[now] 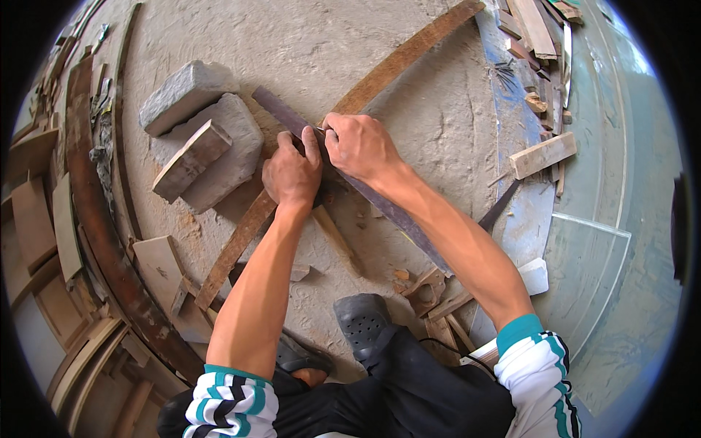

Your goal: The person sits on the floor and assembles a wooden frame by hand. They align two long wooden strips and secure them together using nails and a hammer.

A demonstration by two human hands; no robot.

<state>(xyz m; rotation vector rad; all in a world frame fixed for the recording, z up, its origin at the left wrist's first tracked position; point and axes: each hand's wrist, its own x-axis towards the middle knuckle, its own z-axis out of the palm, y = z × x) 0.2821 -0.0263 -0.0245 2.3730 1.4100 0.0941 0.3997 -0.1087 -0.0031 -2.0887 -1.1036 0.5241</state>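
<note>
A dark purple-grey flat strip slants from upper left to lower right, crossing a rusty brown flat bar on the ground. At the crossing my left hand is closed on the dark strip, thumb and fingers at its edge. My right hand is curled in a pinch beside the left fingertips, over the crossing. A small thing seems to be in that pinch, mostly hidden by the fingers. Below my left hand a wooden stick points toward my feet, its far end hidden.
Left of the hands lie grey stone blocks with a wood offcut on top. Long boards and scrap wood line the left. Rightward are a wooden block, nails and glass sheets. My shoe is near.
</note>
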